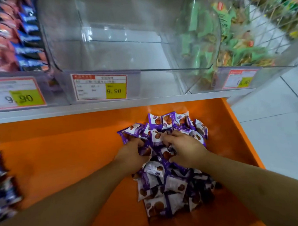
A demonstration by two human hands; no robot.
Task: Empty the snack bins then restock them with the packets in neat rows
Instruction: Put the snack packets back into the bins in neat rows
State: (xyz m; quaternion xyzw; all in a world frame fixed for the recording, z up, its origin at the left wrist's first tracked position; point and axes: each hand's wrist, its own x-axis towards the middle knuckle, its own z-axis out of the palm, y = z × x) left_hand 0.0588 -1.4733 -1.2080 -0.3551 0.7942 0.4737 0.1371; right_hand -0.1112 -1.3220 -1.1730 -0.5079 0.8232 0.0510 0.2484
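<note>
- The orange counter (61, 159) fills the lower half of the view and carries the loose snacks.
- Above it, on the pale shelf edge (110, 106), stands the middle clear plastic bin (118, 51), with nothing inside.
- The left bin (13, 38) is packed with blue and orange-red packets in tilted rows.
- The right bin (230, 41) holds a jumble of green packets, seen through clear walls.
- A pile of purple-and-white snack packets (172, 185) lies on the counter's right part, below the middle bin.
- A smaller blurred heap of dark blue and white packets (4, 187) sits at the counter's left edge, well apart from the pile.
- The left hand (131, 154) rests on the far part of the pile, its fingers curled down into the packets; it seems to grip some, though which ones cannot be made out.
- The right hand (182, 145) lies just beside it on the pile, fingers bent round packets near the top.
- A price label (99, 86) reading 9.90 is fixed to the middle bin's front; similar labels sit on the neighbouring bins.
</note>
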